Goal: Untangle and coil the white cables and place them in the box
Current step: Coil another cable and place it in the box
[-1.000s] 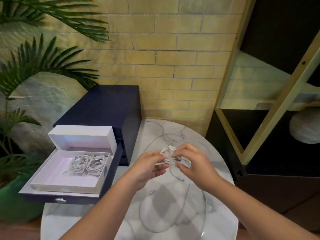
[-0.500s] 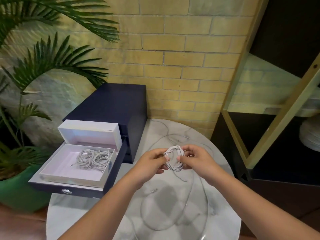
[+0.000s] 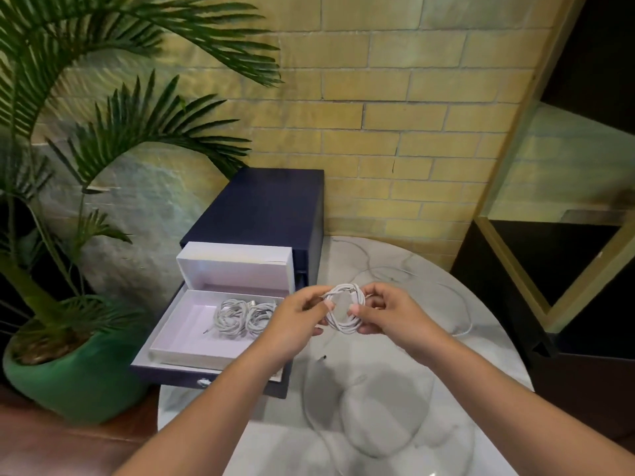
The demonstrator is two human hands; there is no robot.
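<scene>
"Between the left grip (image 3: 302,317) and right grip (image 3: 388,314), what was there?"

"A coil (image 3: 335,322), pinched on each side by curled fingers, above the counter (image 3: 378,424)."

"Which way did it face?"

"The ring stood nearly upright, its open face toward the wearer and slightly taller than wide. A loose end seemed to trail below the grips."

"How should it be finished?"

"I'd pinch firmly so no loop springs, tuck that end in, then lay it flat in the box (image 3: 178,352), left of the left grip, beside two stored coils (image 3: 240,317)."

White cable coil (image 3: 342,328) upright midair; two coils (image 3: 224,315) lie in box (image 3: 185,329).
</scene>
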